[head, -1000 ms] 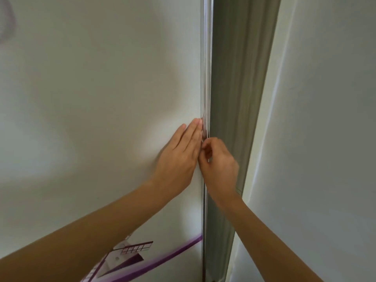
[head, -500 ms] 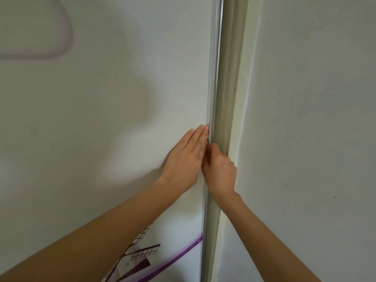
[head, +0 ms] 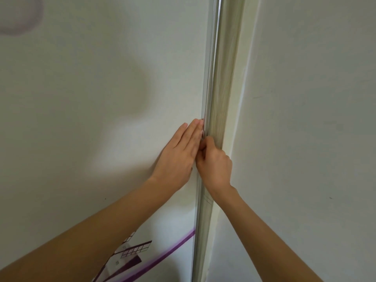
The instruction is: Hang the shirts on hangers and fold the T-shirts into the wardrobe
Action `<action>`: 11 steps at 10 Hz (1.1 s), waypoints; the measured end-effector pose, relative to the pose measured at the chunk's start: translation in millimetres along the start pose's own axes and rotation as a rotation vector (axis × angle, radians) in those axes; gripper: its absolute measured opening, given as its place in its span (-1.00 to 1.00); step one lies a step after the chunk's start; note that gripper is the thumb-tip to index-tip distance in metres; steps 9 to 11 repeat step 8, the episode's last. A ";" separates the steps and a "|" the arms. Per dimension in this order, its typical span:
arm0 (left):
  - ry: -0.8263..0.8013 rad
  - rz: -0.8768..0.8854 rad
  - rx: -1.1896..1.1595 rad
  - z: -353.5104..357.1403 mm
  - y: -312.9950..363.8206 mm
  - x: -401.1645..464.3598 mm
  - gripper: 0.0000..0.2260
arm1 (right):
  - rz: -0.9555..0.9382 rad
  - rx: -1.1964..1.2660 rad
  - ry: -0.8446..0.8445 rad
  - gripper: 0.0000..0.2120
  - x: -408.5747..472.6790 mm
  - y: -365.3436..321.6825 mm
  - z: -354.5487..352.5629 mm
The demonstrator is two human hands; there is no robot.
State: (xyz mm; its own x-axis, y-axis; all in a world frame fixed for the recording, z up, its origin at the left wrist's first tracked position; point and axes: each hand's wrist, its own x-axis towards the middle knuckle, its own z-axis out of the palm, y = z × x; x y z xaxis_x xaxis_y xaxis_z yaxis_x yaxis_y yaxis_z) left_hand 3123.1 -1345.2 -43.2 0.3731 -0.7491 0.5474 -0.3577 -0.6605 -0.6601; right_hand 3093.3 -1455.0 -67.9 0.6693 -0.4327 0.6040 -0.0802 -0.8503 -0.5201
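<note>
A white sliding wardrobe door (head: 101,88) fills the left of the view, with a metal edge strip (head: 207,82) running down its right side. My left hand (head: 177,157) lies flat on the door panel, fingers straight, fingertips at the metal strip. Just right of it, my right hand (head: 215,167) has its fingers curled round the door's metal edge. A light wood-grain frame post (head: 225,78) stands beside the edge. No shirts, T-shirts or hangers are in view.
A plain white wall (head: 309,119) takes up the right side, close to the frame post. A purple stripe and a windmill-like print (head: 132,253) decorate the lower part of the door.
The strip of wood-grain frame showing beside the door edge has narrowed, and the door edge has shifted right towards the wall. Both hands keep their hold.
</note>
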 end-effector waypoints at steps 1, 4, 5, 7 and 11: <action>-0.004 -0.018 -0.019 -0.1 1.4 0.1 -0.36 | -0.008 -0.024 -0.028 -0.82 0.5 -0.2 -3.1; -0.112 -0.012 -0.207 -23.8 -5.0 -1.8 -0.37 | -0.009 -0.037 -0.178 -0.84 -3.9 -9.5 -21.2; -0.226 0.073 -0.258 -34.3 -10.8 -5.5 -0.42 | -0.023 -0.088 -0.272 -0.80 -13.0 -17.7 -32.9; -0.349 0.044 -0.609 -58.7 -28.9 -33.5 -0.52 | 0.066 -0.012 -0.454 -0.74 -39.6 -40.0 -58.7; -0.520 0.003 -0.992 -67.1 -48.0 -62.7 -0.57 | 0.182 0.112 -0.462 -0.63 -62.5 -50.9 -71.8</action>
